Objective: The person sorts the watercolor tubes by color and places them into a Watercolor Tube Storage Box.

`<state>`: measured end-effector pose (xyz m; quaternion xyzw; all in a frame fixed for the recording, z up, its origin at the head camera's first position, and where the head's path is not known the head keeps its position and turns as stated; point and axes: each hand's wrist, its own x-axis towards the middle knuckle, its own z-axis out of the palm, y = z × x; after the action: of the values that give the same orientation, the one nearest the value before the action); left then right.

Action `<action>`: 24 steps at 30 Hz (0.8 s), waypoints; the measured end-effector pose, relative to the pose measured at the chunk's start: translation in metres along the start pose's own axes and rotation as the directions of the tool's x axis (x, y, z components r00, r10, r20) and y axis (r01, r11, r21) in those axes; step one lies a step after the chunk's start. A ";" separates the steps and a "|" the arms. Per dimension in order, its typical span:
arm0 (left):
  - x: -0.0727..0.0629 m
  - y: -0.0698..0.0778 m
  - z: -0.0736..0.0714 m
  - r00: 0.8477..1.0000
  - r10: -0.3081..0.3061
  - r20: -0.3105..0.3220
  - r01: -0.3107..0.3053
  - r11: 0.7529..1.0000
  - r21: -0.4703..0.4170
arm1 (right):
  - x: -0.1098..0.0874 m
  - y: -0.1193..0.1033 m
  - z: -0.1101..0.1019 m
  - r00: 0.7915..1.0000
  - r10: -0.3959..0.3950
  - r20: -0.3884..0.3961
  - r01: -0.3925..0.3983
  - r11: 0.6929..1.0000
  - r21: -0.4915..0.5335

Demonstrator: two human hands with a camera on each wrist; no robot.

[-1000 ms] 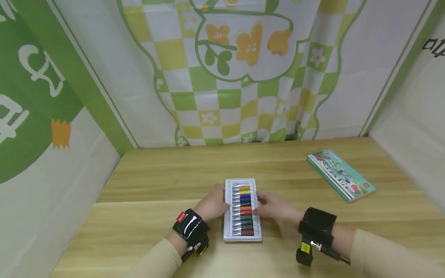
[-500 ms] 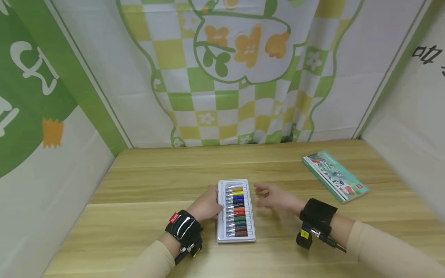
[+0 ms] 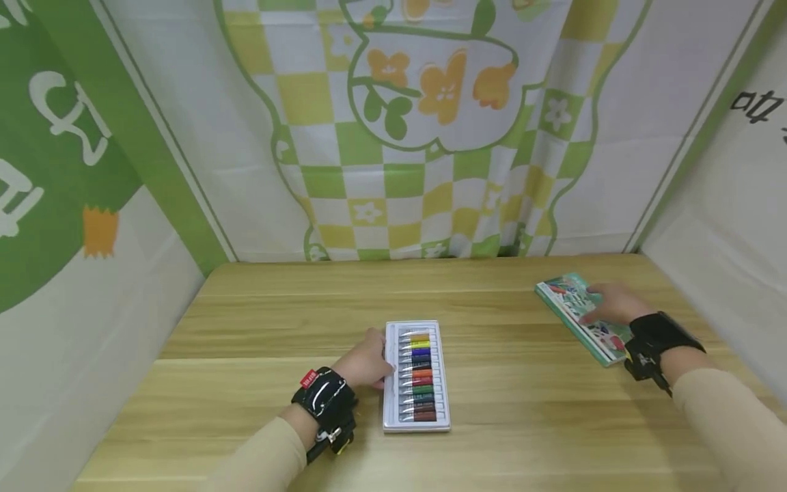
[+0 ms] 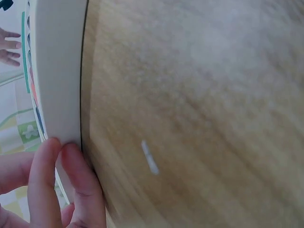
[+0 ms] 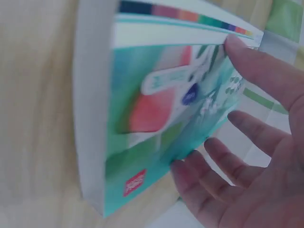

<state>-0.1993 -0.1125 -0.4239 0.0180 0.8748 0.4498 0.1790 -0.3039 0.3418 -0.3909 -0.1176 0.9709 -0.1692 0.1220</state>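
Observation:
A white tray of paint tubes lies lengthwise on the table, its tubes in a column of several colours. My left hand holds its left edge; in the left wrist view the bent fingers press against the tray's pale side wall. At the right, a teal printed box lies slanted on the table. My right hand is over it. In the right wrist view its thumb reaches across the box's printed face, and its spread fingertips are right at the teal edge.
The wooden table runs back to a checked green and yellow curtain. White fabric walls stand at both sides. Each wrist wears a black strapped camera.
My right hand has let go of the tray's right side and moved right to the teal box. My left hand stays at the tray, which shifted slightly left in view at first.

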 end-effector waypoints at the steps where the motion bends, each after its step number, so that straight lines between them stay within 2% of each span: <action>1: 0.000 0.000 0.000 1.000 -0.004 0.002 0.004 1.000 0.000 | -0.001 0.002 0.001 1.000 -0.001 0.001 0.001 1.000 0.004; 4: 0.000 0.002 -0.001 1.000 -0.013 0.002 0.013 1.000 0.005 | -0.002 -0.003 0.006 1.000 0.006 -0.013 -0.006 1.000 0.000; 9: -0.002 0.005 0.001 1.000 -0.023 0.005 0.023 1.000 0.008 | 0.003 -0.029 0.021 0.996 0.025 -0.084 -0.034 0.993 -0.114; 12: -0.004 0.008 0.001 1.000 -0.028 0.001 0.028 1.000 0.011 | 0.008 -0.046 0.024 0.997 -0.021 -0.079 0.007 0.986 -0.165; 14: -0.004 0.008 0.002 1.000 -0.027 0.003 0.027 1.000 0.015 | 0.009 -0.052 0.021 0.994 -0.097 -0.058 0.087 0.985 -0.150; 16: -0.003 0.008 0.003 1.000 -0.027 0.007 0.027 0.999 0.016 | 0.010 -0.052 0.017 0.981 -0.192 -0.029 0.187 0.973 -0.137; 18: -0.002 0.006 0.003 1.000 -0.027 0.009 0.027 1.000 0.015 | 0.009 -0.050 0.014 0.967 -0.254 0.034 0.256 0.962 -0.093; 22: -0.002 0.005 0.001 0.999 -0.036 0.008 0.035 0.999 0.012 | 0.006 -0.049 0.016 0.944 -0.292 0.154 0.298 0.954 -0.020; 24: -0.003 0.006 0.000 0.999 -0.036 0.008 0.036 0.999 0.009 | 0.007 -0.051 0.021 0.939 -0.299 0.171 0.301 0.953 0.012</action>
<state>-0.1975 -0.1098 -0.4183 0.0048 0.8763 0.4424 0.1907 -0.2949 0.2866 -0.3930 -0.2791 0.9287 -0.1682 0.1770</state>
